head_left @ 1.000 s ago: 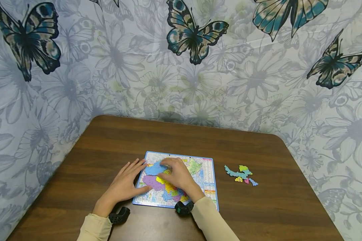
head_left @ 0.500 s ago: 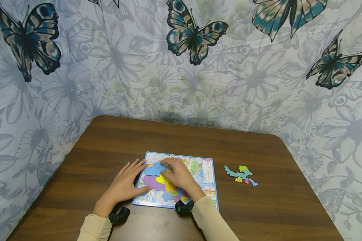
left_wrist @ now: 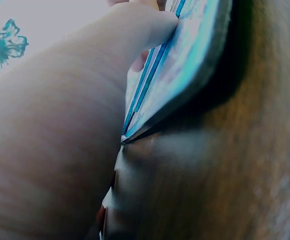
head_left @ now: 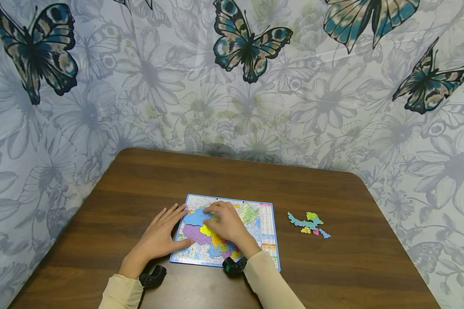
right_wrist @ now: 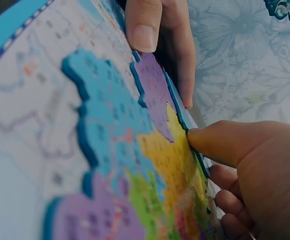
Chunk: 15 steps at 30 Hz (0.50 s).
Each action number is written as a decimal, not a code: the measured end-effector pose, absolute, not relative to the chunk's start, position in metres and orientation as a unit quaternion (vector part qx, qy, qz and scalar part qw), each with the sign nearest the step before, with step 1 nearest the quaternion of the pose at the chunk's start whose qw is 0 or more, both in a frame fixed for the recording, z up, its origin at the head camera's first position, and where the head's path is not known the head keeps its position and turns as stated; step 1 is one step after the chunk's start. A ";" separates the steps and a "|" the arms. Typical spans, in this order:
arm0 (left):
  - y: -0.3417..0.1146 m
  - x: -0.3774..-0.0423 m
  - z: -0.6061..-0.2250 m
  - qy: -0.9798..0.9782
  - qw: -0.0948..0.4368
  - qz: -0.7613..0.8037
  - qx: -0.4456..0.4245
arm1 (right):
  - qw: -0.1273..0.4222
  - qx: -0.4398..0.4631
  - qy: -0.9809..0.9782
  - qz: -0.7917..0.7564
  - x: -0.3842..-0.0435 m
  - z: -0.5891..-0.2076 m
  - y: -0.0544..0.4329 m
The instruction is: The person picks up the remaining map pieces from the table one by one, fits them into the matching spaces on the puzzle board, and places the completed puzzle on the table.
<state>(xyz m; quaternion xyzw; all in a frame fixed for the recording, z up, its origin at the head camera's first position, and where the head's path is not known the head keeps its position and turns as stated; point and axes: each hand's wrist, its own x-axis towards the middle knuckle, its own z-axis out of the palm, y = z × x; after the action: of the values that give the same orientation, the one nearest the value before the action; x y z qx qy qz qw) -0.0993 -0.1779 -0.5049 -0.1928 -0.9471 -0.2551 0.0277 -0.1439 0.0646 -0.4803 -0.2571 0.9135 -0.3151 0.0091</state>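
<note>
A map puzzle board with a blue border lies on the table. My left hand rests at its left edge, fingers extended, with the thumb over the near part of the board. My right hand holds the right end of a blue puzzle piece at the board's upper left between curved thumb and forefinger. In the right wrist view, the right thumb tip is at the edge of the raised pieces. Below the blue piece are a purple piece and yellow pieces.
To the right of the board, a small group of loose puzzle pieces in blue, yellow and pink lies on the brown table. Behind the table hangs a butterfly-patterned cloth. Both wrists carry black bands.
The blue piece has shifted slightly left and sits lower against the purple one. My right thumb has risen a little toward the forefinger. My left hand has stayed in place.
</note>
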 end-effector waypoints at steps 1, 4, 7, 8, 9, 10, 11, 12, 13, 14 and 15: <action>-0.178 -0.099 -0.505 -0.947 0.028 -0.255 -0.193 | 0.006 -0.260 0.913 -0.313 -0.144 -0.481 0.064; -0.178 -0.100 -0.504 -0.947 0.028 -0.256 -0.192 | 0.001 -0.268 0.911 -0.312 -0.144 -0.481 0.064; -0.178 -0.100 -0.504 -0.947 0.028 -0.257 -0.193 | -0.004 -0.271 0.913 -0.307 -0.145 -0.482 0.063; -0.178 -0.100 -0.504 -0.946 0.028 -0.258 -0.193 | -0.006 -0.270 0.913 -0.306 -0.144 -0.482 0.063; -0.178 -0.100 -0.505 -0.946 0.028 -0.257 -0.193 | -0.007 -0.269 0.914 -0.303 -0.145 -0.482 0.063; -0.178 -0.100 -0.505 -0.946 0.028 -0.257 -0.194 | -0.010 -0.269 0.915 -0.302 -0.145 -0.482 0.062; -0.178 -0.100 -0.505 -0.946 0.028 -0.257 -0.194 | -0.013 -0.268 0.915 -0.301 -0.145 -0.482 0.062; -0.179 -0.100 -0.505 -0.946 0.028 -0.258 -0.194 | -0.016 -0.267 0.916 -0.300 -0.145 -0.482 0.061; -0.179 -0.100 -0.505 -0.946 0.029 -0.258 -0.194 | -0.017 -0.265 0.917 -0.299 -0.145 -0.482 0.060; -0.179 -0.100 -0.505 -0.946 0.028 -0.258 -0.193 | -0.019 -0.264 0.917 -0.299 -0.145 -0.482 0.060; -0.179 -0.100 -0.506 -0.946 0.028 -0.258 -0.193 | -0.018 -0.261 0.918 -0.299 -0.145 -0.483 0.059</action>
<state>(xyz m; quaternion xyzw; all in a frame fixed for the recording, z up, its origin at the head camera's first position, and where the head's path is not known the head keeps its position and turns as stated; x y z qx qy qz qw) -0.0999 -0.1785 -0.5055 -0.1933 -0.9461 -0.2582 0.0284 -0.1448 0.0592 -0.4827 -0.2612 0.9177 -0.2990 -0.0182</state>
